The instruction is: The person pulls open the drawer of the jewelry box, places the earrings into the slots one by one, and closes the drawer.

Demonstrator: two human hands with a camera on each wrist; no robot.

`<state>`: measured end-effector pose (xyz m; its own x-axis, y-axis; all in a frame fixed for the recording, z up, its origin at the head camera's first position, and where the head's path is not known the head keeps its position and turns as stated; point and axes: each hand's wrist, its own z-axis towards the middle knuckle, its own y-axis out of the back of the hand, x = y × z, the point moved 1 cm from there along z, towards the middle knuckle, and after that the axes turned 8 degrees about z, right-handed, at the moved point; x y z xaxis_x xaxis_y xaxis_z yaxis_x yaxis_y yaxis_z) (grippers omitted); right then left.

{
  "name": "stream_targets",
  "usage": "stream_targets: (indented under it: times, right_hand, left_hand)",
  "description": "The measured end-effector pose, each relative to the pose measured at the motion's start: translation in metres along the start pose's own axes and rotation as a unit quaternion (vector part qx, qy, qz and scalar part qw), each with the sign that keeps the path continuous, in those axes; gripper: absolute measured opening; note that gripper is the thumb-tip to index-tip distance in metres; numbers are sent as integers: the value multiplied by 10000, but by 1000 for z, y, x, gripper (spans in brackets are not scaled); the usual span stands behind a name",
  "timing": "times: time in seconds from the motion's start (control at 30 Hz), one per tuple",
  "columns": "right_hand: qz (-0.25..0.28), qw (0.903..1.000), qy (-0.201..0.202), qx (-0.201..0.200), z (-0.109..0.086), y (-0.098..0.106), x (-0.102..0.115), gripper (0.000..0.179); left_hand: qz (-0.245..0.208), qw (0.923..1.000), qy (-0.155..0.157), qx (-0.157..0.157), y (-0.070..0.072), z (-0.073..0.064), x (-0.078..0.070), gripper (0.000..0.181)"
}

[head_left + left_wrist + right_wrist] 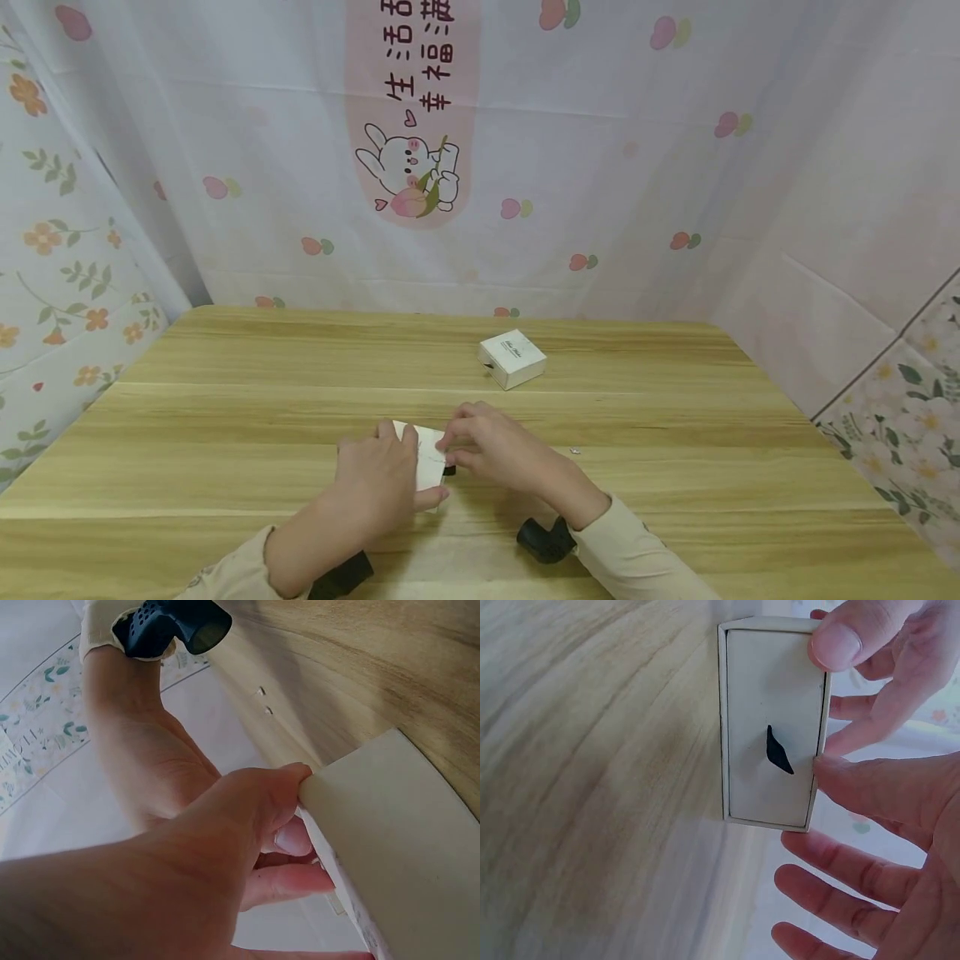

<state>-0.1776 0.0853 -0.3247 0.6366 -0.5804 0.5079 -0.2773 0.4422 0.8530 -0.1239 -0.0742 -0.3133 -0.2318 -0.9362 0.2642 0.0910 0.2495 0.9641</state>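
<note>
A small white drawer-style box (431, 468) is in my left hand (378, 477), fingers over its far side and thumb along its near edge. In the right wrist view the box's end face (750, 690) bears a black ribbon tab (778, 752), and the drawer sits flush inside its sleeve. My right hand (498, 446) is at the box's right side. Its thumb tip (832, 774) touches the sleeve's long edge, and the index fingertip (799, 841) lies at the corner, the other fingers stretched out apart from the box.
A second white box (513, 358) with dark lettering stands farther back on the wooden table (247, 400). A tiny pale scrap (575, 451) lies right of my right hand. Black wrist-worn devices (547, 540) sit at both cuffs. Printed cloths (562, 150) hang behind the table and at its sides.
</note>
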Motion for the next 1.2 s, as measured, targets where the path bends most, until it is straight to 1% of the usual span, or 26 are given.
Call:
stream_targets:
  times: [0.1,0.27,0.4,0.57,0.7,0.77,0.87,0.97,1.07,1.2]
  right_hand:
    - [-20,10000,-1,-7,-1,1,-1,10]
    - [-39,9999,-93,26,-1,2,-2,9]
    - [-65,9997,-241,53,-1,3,-2,10]
    - [-247,9993,-267,64,-2,5,-2,14]
    - [-409,9988,-235,136,-2,6,-2,20]
    - [-461,9985,-249,174,-3,7,-1,22]
    - [-533,9979,-308,220,-4,9,0,23]
    - [-633,9971,-361,217,-4,10,1,23]
    - [-748,9963,-380,201,-4,12,3,21]
    - [-907,9949,-374,243,-5,13,5,19]
  left_hand:
    - [-173,9998,-81,-83,0,1,2,83]
    - [-410,9983,-243,-343,-1,4,6,71]
    - [-523,9968,-401,-448,-1,7,9,64]
    - [-692,9947,-626,-422,-3,11,14,63]
    - [-1073,9911,-740,-263,-4,17,17,60]
    - [-1283,9884,-800,-130,-4,19,19,60]
    - [-1567,9829,-965,-68,-5,23,23,60]
    - [-1809,9755,-1240,-185,-6,25,26,57]
    - [-2061,9661,-1518,-325,-8,28,30,54]
    - [-2380,9547,-1757,-320,-10,32,35,53]
